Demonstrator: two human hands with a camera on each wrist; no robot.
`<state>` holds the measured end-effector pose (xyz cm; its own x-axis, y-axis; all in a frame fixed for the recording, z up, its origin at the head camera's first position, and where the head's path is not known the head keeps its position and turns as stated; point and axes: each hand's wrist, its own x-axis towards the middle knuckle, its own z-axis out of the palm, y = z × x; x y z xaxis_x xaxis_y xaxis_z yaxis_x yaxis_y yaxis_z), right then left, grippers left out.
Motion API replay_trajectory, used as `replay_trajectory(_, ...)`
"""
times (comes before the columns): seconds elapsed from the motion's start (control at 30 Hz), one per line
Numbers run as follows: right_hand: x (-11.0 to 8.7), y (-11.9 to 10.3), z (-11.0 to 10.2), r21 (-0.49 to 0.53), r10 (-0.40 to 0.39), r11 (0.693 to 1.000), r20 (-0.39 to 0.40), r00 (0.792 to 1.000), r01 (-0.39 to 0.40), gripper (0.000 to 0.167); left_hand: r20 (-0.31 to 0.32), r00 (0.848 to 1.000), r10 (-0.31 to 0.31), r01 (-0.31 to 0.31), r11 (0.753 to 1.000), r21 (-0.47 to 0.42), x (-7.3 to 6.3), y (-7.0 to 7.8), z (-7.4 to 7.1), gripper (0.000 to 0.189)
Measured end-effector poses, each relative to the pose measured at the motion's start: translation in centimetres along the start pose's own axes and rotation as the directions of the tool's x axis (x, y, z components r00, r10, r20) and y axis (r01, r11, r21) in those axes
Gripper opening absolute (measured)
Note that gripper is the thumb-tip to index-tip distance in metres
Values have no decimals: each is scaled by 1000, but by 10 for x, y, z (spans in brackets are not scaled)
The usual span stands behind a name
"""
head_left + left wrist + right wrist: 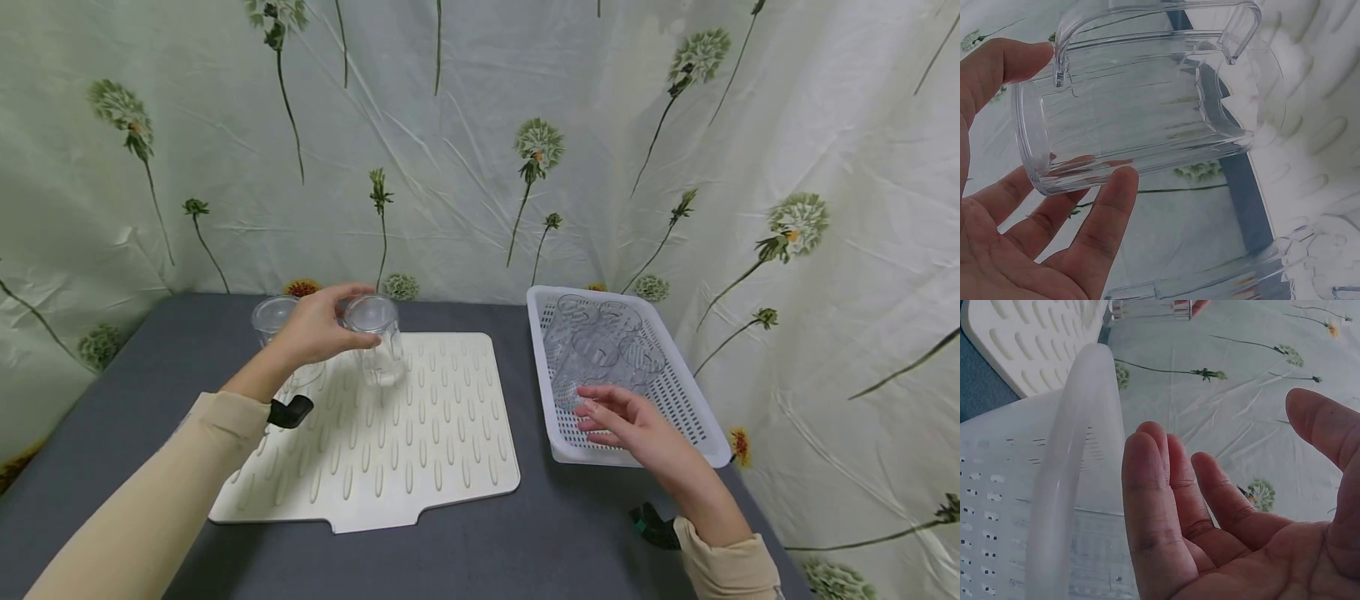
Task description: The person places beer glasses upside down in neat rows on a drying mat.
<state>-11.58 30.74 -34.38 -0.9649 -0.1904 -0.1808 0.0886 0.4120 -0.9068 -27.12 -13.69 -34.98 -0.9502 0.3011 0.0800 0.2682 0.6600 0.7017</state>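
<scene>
My left hand (318,327) holds a clear mug (384,354) near its upper end, thumb on one side and fingers on the other. The left wrist view shows the handle (1160,9) of this mug, and its far end is at the ribbed white drying mat (442,417); whether it touches cannot be told. A second clear mug (273,311) stands to the left, partly hidden behind my left hand. My right hand (630,425) is over the near edge of the white basket (708,433), fingers loosely extended, holding nothing.
Several clear mugs (600,346) lie close together in the perforated basket, right of the mat. Mat and basket rest on a dark grey tabletop (525,533). A flower-printed curtain (465,167) hangs behind and along the right side.
</scene>
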Motion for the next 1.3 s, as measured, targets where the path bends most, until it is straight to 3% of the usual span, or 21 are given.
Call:
replay_trajectory(0.33, 0, 3, -5, -26, 0, 1000, -4, 1000, -1, 58, 16, 1000, -16, 15, 999, 30, 5, -5, 1, 83)
replay_trajectory(0.77, -1, 6, -17, -92, 20, 995, -86, 996, -28, 58, 76, 995, -63, 58, 996, 69, 9, -10, 3, 84)
replay_trajectory(1.3, -5, 9, -35, -121, 43, 991, -129, 991, -59, 61, 56, 995, -79, 75, 995, 66, 14, -8, 7, 83)
